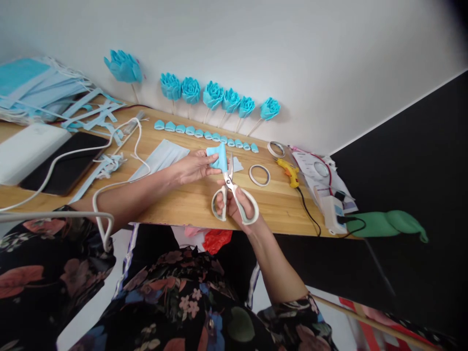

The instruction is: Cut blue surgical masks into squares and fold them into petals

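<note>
Pinched in my left hand [195, 166] is a piece of light blue fabric [220, 155], like that of the face masks on the table. My right hand [237, 204] has its fingers through the white handles of a pair of scissors [229, 181]. The scissors' blades are apart and lie at the right edge of the blue piece. Under my left wrist lies a pale blue pleated sheet [163, 156]. A small white scrap [237, 165] shows just behind the blades. Beyond my hands runs a row of small folded blue pieces [198, 133].
Several blue fabric flowers on sticks [213, 95] lean against the wall. Left are a mask stack [25, 80], a white box [31, 148], a black phone [62, 165] and a white cable [137, 136]. Right are tape rolls [250, 175], a yellow glue gun [288, 171] and a power strip [332, 214].
</note>
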`<action>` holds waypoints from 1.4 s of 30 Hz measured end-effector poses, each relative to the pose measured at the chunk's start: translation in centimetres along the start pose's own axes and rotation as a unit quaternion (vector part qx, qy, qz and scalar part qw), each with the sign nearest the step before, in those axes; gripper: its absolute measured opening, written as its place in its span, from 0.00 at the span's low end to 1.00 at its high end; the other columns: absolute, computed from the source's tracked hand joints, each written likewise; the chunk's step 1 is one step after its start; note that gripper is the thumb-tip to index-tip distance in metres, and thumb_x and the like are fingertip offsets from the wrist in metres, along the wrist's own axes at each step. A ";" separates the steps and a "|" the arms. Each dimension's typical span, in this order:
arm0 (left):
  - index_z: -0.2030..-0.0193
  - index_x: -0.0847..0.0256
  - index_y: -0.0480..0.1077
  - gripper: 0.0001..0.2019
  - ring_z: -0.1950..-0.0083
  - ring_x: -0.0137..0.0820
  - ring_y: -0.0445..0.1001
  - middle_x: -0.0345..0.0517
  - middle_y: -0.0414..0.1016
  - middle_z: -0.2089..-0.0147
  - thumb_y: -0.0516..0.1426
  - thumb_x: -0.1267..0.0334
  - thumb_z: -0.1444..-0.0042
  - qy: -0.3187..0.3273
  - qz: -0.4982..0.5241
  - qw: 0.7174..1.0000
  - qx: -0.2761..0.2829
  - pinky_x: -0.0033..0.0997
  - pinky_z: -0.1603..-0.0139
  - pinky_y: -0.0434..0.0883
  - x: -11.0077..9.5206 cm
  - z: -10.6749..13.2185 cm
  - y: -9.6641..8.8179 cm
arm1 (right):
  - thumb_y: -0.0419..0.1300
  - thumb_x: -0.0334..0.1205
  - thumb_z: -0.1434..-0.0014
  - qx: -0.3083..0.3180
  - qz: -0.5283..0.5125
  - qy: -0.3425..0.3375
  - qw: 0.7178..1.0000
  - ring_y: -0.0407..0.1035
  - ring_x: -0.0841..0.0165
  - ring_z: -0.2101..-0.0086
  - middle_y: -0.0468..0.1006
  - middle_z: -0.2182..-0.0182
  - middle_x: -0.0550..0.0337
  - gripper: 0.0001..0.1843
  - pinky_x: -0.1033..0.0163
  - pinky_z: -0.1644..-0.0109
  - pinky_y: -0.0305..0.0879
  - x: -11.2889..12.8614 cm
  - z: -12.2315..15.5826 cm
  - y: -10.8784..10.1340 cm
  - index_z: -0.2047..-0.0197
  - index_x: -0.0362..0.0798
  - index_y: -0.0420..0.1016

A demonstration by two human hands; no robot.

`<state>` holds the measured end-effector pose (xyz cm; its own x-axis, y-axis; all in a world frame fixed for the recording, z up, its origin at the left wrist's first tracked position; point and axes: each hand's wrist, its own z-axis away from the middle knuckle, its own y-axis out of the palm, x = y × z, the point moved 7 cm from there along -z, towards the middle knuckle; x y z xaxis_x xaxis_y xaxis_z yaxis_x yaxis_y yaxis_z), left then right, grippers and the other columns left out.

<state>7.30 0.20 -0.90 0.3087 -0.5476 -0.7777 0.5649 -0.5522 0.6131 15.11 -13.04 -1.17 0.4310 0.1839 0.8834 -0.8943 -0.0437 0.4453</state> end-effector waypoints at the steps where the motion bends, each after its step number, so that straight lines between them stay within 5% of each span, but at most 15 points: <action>1: 0.58 0.68 0.79 0.05 0.62 0.29 0.82 0.50 0.83 0.60 0.60 0.70 0.36 0.005 -0.001 1.000 -0.002 0.26 0.57 0.80 0.0 -0.1 -0.2 | 0.63 0.62 0.42 -0.002 0.001 -0.009 1.000 0.67 0.69 0.72 0.73 0.69 0.61 0.27 0.62 0.70 0.68 0.1 -0.1 0.1 0.48 0.51 0.73; 6: 0.64 0.67 0.78 0.03 0.63 0.28 0.81 0.47 0.83 0.63 0.63 0.69 0.40 0.018 0.007 1.000 -0.010 0.27 0.56 0.80 0.0 -0.5 -0.8 | 0.56 0.64 0.39 -0.029 -0.012 -0.029 0.999 0.63 0.67 0.73 0.70 0.70 0.61 0.25 0.61 0.71 0.66 0.2 0.2 -0.1 0.49 0.54 0.71; 17: 0.64 0.68 0.76 0.04 0.65 0.28 0.81 0.46 0.82 0.66 0.61 0.72 0.38 0.032 0.015 0.999 -0.018 0.26 0.60 0.80 -0.4 -0.2 0.0 | 0.59 0.64 0.40 -0.040 -0.045 -0.041 0.997 0.63 0.68 0.73 0.70 0.69 0.60 0.27 0.62 0.70 0.65 0.0 0.2 0.1 0.48 0.54 0.73; 20: 0.59 0.68 0.76 0.02 0.64 0.29 0.81 0.47 0.82 0.66 0.61 0.71 0.38 0.052 0.002 0.998 -0.026 0.25 0.61 0.80 -1.1 -0.3 -0.3 | 0.59 0.64 0.40 -0.025 0.024 -0.022 0.999 0.63 0.69 0.73 0.71 0.68 0.60 0.28 0.62 0.71 0.63 -0.1 1.2 -0.4 0.46 0.53 0.73; 23: 0.55 0.66 0.75 0.06 0.66 0.28 0.81 0.46 0.81 0.65 0.62 0.70 0.39 0.089 -0.015 0.995 -0.051 0.23 0.65 0.79 -2.2 -0.5 -1.4 | 0.65 0.56 0.43 -0.046 0.201 0.020 0.978 0.67 0.68 0.71 0.75 0.64 0.58 0.29 0.62 0.67 0.64 0.8 2.9 -2.5 0.42 0.52 0.71; 26: 0.50 0.65 0.73 0.13 0.69 0.28 0.79 0.44 0.80 0.66 0.64 0.69 0.41 0.099 -0.053 0.992 -0.059 0.21 0.73 0.75 -2.7 -0.5 -1.9 | 0.68 0.46 0.46 -0.149 0.473 -0.004 0.868 0.73 0.62 0.60 0.79 0.59 0.55 0.30 0.56 0.54 0.67 4.6 4.2 -6.2 0.40 0.52 0.70; 29: 0.41 0.63 0.70 0.25 0.75 0.26 0.74 0.40 0.77 0.70 0.67 0.67 0.46 0.095 -0.146 0.984 -0.047 0.20 0.81 0.68 -2.3 -0.2 -1.4 | 0.63 0.38 0.45 -0.175 0.725 -0.026 0.666 0.73 0.54 0.54 0.80 0.55 0.48 0.27 0.50 0.49 0.65 8.2 4.5 -8.7 0.40 0.49 0.71; 30: 0.37 0.63 0.68 0.30 0.78 0.25 0.71 0.37 0.75 0.73 0.67 0.67 0.47 0.094 -0.184 0.977 -0.041 0.20 0.82 0.66 -2.1 -0.1 -1.1 | 0.62 0.37 0.45 -0.160 0.767 -0.016 0.621 0.73 0.53 0.55 0.81 0.55 0.47 0.27 0.50 0.50 0.66 8.8 4.3 -9.5 0.41 0.48 0.72; 33: 0.28 0.62 0.59 0.42 0.83 0.22 0.63 0.30 0.67 0.80 0.68 0.67 0.50 0.095 -0.272 0.957 -0.028 0.21 0.82 0.63 -1.7 0.2 -0.3 | 0.63 0.39 0.44 -0.109 0.814 -0.006 0.570 0.74 0.54 0.59 0.83 0.60 0.49 0.22 0.53 0.55 0.67 10.0 3.7 -10.4 0.45 0.50 0.76; 36: 0.26 0.61 0.54 0.48 0.83 0.23 0.62 0.29 0.67 0.81 0.68 0.68 0.53 0.095 -0.294 0.951 -0.018 0.21 0.80 0.65 -1.6 0.5 0.2 | 0.63 0.43 0.40 -0.133 0.795 -0.074 0.588 0.75 0.53 0.57 0.83 0.58 0.49 0.17 0.52 0.53 0.67 11.6 2.7 -8.6 0.48 0.51 0.79; 40: 0.23 0.57 0.47 0.50 0.81 0.25 0.67 0.33 0.71 0.78 0.67 0.67 0.50 0.081 -0.301 0.950 0.010 0.22 0.76 0.67 -1.2 0.8 0.9 | 0.58 0.50 0.35 -0.104 0.654 -0.141 0.736 0.75 0.58 0.54 0.83 0.54 0.52 0.19 0.52 0.47 0.67 11.0 -0.4 -4.2 0.46 0.51 0.77; 42: 0.22 0.56 0.43 0.51 0.81 0.25 0.67 0.32 0.71 0.78 0.66 0.66 0.48 0.082 -0.313 0.946 0.025 0.23 0.76 0.67 -0.9 0.9 1.1 | 0.60 0.52 0.36 -0.089 0.598 -0.167 0.779 0.75 0.60 0.56 0.82 0.54 0.53 0.20 0.53 0.48 0.67 10.2 -2.4 -2.5 0.46 0.51 0.78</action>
<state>6.98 -0.43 0.64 0.0426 0.0001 -0.9991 0.6407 -0.7673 0.0272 21.45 -8.70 6.34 -0.7428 -0.1510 0.6523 -0.6695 0.1537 -0.7268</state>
